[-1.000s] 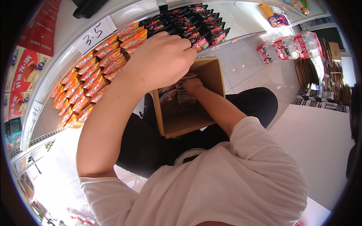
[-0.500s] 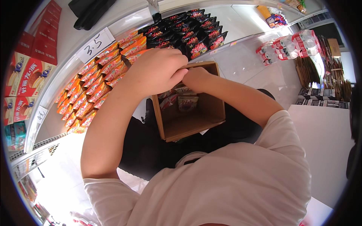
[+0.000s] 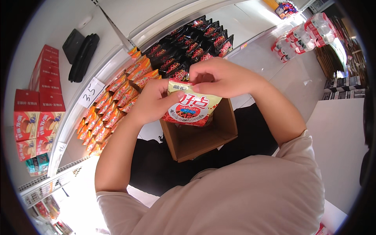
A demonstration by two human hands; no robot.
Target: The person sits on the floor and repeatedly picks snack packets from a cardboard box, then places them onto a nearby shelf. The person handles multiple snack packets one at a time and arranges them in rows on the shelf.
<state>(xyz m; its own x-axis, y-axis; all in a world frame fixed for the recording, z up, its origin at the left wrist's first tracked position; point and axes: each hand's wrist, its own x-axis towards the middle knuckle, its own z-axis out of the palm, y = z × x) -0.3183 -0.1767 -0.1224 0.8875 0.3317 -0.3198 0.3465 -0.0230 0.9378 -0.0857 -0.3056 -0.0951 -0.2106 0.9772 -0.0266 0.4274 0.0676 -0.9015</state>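
Observation:
A red and cream snack bag (image 3: 197,102) is held upright between my hands, its printed front turned toward me. My left hand (image 3: 152,101) pinches the bag's left side, thumb across the front. With thumb on the top edge and curled fingers behind, my right hand (image 3: 223,78) grips the upper right part. Below the bag, an open cardboard box (image 3: 201,145) rests between my dark-clad legs. The bag hides the far part of the box's inside.
Orange snack bags (image 3: 113,103) stand in rows on the shelf to my left, with black snack bags (image 3: 188,43) beyond. Red cartons (image 3: 47,82) are stacked at far left, near a black object (image 3: 84,56). Shrink-wrapped bottles (image 3: 303,37) stand at the far right, a white surface (image 3: 333,137) nearer.
The snack bag has come up out of the box into view between both hands. My hands have moved apart, and the view has shifted slightly.

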